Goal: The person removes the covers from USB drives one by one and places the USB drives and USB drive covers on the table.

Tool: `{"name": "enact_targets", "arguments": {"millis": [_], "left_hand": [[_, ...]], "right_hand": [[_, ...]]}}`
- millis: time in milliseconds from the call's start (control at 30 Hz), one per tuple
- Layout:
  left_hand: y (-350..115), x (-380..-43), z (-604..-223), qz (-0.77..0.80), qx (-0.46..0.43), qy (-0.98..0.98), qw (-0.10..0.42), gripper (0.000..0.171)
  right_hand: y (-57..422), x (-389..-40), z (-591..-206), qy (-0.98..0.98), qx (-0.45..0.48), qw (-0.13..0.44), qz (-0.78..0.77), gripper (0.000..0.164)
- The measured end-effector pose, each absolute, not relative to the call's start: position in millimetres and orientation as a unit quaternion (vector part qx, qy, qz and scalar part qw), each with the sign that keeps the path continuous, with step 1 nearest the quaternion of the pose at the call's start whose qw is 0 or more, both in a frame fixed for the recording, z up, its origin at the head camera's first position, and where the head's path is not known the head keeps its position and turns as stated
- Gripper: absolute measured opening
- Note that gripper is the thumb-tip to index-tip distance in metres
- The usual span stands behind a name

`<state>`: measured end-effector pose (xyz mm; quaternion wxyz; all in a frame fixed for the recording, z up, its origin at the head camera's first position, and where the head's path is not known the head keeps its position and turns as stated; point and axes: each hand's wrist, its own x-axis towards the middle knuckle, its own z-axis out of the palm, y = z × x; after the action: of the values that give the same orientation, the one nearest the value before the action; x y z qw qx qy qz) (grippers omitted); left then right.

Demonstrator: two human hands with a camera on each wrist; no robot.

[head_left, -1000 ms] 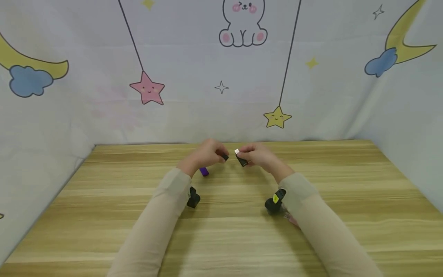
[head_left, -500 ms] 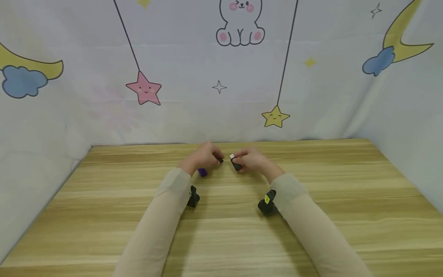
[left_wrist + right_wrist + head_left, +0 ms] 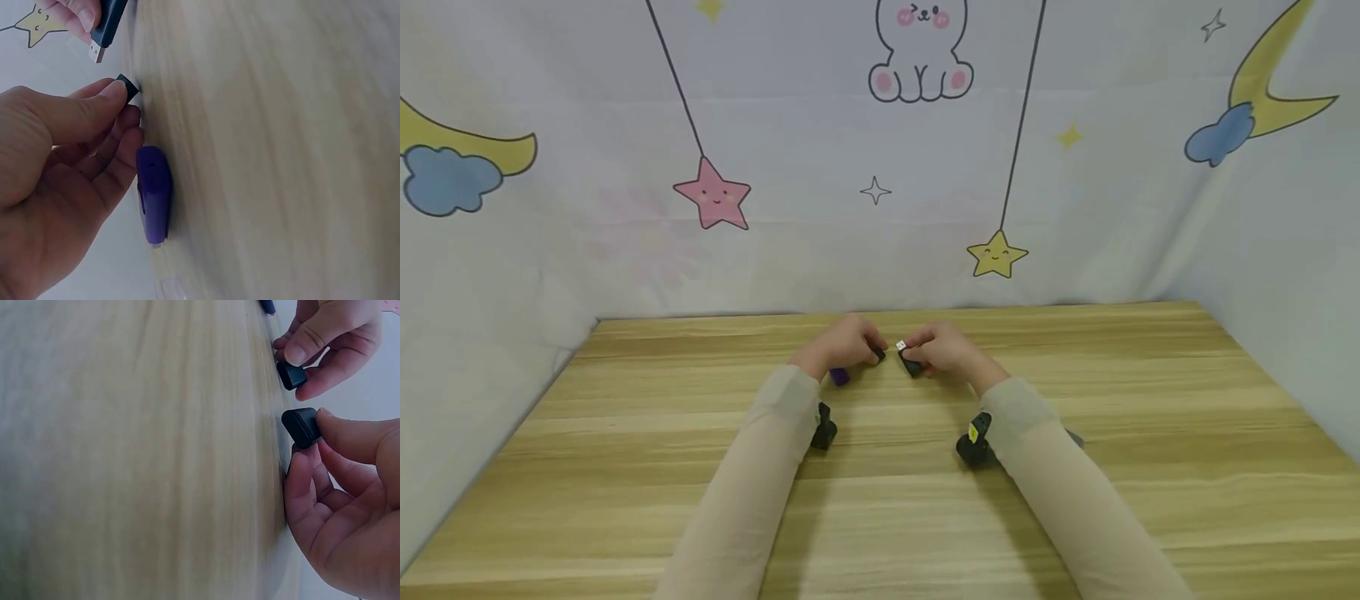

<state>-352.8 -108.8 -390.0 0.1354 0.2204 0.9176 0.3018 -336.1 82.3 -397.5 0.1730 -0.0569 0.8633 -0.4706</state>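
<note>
The left hand point(image 3: 846, 343) pinches a small black USB cap point(image 3: 130, 89) between thumb and fingers, its other fingers loosely curled. The right hand point(image 3: 946, 348) holds a black USB flash drive point(image 3: 112, 22) in a thumb-and-finger pinch, with the bare metal connector point(image 3: 97, 52) projecting past the grip. Drive and cap are near each other but apart, both toward the far edge of the worktop point(image 3: 880, 517).

The cap seems the likelier piece to slip, being small and gripped over little surface. Should the two parts meet at their present tilt, the connector could catch the cap's rim rather than enter. A purple stick point(image 3: 155, 194), possibly another drive, lies just beside the left hand's lower fingers, so a downward sweep might knock it.

For containers, only the cap looks like one; its inside is hidden, and the connector is outside it. Further out, a grey thing point(image 3: 1077, 437) beside the right sleeve point(image 3: 1060, 483) is mostly covered.
</note>
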Motion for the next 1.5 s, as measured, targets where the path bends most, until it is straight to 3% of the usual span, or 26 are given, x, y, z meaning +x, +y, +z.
{"name": "enact_targets", "arguments": {"millis": [733, 1500], "left_hand": [[-105.5, -353.5, -389.6, 0.290, 0.227, 0.917, 0.150, 0.029], [-104.3, -352.1, -388.0, 0.261, 0.233, 0.922, 0.164, 0.031]], "right_hand": [[88.1, -337.7, -402.2, 0.889, -0.119, 0.173, -0.408, 0.029], [88.9, -339.0, -405.9, 0.891, -0.110, 0.176, -0.405, 0.029]]}}
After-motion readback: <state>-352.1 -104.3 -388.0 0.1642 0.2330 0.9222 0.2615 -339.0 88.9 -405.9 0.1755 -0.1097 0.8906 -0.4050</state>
